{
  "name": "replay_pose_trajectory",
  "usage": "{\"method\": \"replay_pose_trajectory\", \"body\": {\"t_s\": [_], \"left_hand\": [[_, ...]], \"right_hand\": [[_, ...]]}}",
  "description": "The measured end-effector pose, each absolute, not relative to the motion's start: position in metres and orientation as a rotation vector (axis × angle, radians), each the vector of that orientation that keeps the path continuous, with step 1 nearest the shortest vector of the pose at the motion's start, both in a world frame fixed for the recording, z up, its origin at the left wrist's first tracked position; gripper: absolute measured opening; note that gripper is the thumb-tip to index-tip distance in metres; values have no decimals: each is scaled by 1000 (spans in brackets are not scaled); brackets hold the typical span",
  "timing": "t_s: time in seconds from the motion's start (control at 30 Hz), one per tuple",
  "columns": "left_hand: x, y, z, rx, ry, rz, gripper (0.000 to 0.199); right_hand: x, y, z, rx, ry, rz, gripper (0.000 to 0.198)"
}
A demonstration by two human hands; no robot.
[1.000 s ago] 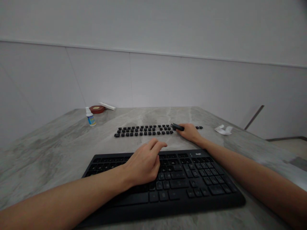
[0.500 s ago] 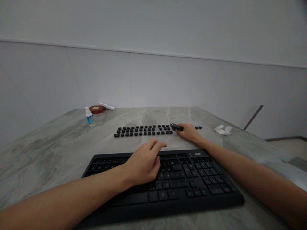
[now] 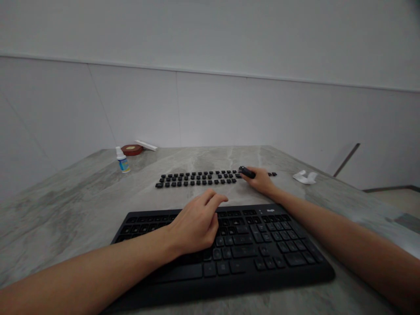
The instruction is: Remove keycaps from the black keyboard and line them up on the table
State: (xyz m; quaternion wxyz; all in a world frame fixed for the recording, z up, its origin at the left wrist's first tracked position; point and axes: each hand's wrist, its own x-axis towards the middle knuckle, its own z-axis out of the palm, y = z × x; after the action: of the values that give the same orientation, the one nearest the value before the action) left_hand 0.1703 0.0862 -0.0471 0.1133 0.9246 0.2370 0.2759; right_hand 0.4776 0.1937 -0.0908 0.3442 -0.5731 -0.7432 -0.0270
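My left hand (image 3: 197, 224) rests over the middle of a black keyboard (image 3: 243, 280), fingers loosely stretched and the index finger pointing right, holding nothing. Several key places in the keyboard's upper left part lack their caps; my hand hides others. Farther back on the table, my right hand (image 3: 261, 180) grips a small black tool that looks like a keycap puller (image 3: 247, 172), its tip pointing left. That tip is near the right end of several rows of loose black keycaps (image 3: 198, 177). More keycaps (image 3: 273, 174) lie to the right of this hand.
A white spray bottle (image 3: 123, 160) stands at the back left of the grey marbled table (image 3: 82, 192). Behind it are a dark red box (image 3: 131, 150) and a white bar-shaped thing (image 3: 146, 145). Crumpled white tissue (image 3: 306, 177) lies at the right. A wall (image 3: 210, 109) rises behind.
My right hand has moved slightly right with the keycap puller. A keycap now shows at the end of the back row, where the tool's tip was. My left hand stays put.
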Motion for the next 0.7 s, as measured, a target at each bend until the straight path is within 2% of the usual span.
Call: {"method": "replay_pose_trajectory", "body": {"t_s": [0.07, 0.2, 0.7], "left_hand": [[171, 86, -47, 2709, 691, 814, 42], [170, 87, -48, 2716, 686, 819, 43], [170, 86, -48, 2716, 676, 810, 43]], "right_hand": [[475, 192, -92, -1415, -2065, 8, 24], [472, 192, -93, -1395, -2181, 101, 32], [468, 192, -88, -1456, -2226, 97, 21]]}}
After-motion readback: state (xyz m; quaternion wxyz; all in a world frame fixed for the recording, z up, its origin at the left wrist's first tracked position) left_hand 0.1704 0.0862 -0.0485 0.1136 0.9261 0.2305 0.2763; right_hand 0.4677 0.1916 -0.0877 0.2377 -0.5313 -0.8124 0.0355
